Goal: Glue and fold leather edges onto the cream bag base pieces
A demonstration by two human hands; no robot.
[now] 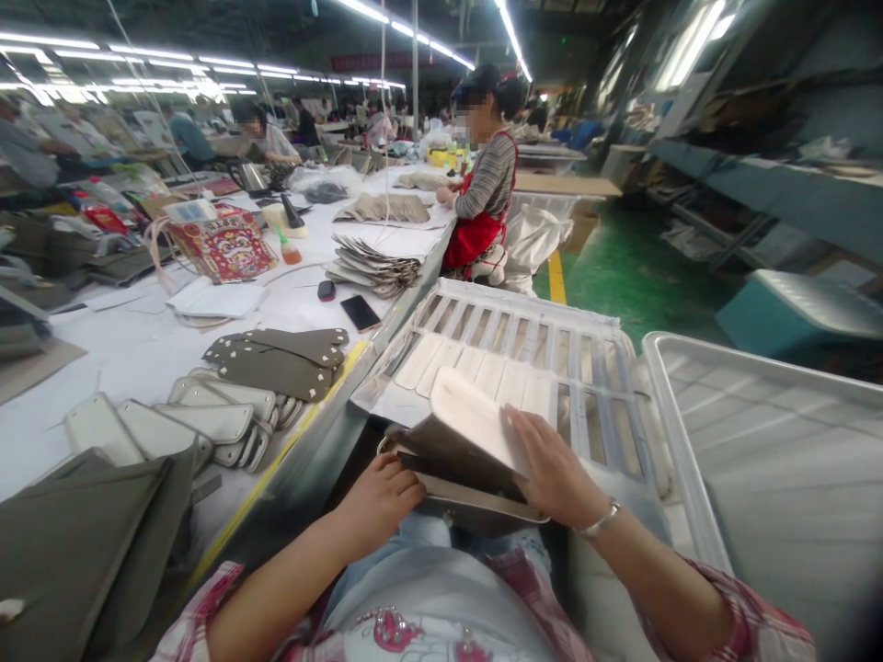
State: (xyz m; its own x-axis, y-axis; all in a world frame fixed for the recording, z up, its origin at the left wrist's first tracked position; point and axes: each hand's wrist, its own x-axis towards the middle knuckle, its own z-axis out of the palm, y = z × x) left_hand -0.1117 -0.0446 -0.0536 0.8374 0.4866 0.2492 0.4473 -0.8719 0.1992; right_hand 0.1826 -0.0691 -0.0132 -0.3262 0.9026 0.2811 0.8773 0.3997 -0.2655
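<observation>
On my lap lies a stack of flat grey-brown leather pieces [448, 460], the top one turned up to show its pale underside. My left hand [378, 501] is closed round the stack's left edge. My right hand [552, 469] rests on the pale top piece at its right end, fingers together and curled over its edge. Just beyond the stack stands a white slatted tray [593, 331] with several pale pieces laid side by side on it.
A long white worktable [138, 349] runs along my left with stacked grey pieces [276, 363], a phone [360, 313] and a patterned bag [221, 244]. A person in a red apron [483, 193] works farther along. Another white tray [773, 441] stands at right over a green floor.
</observation>
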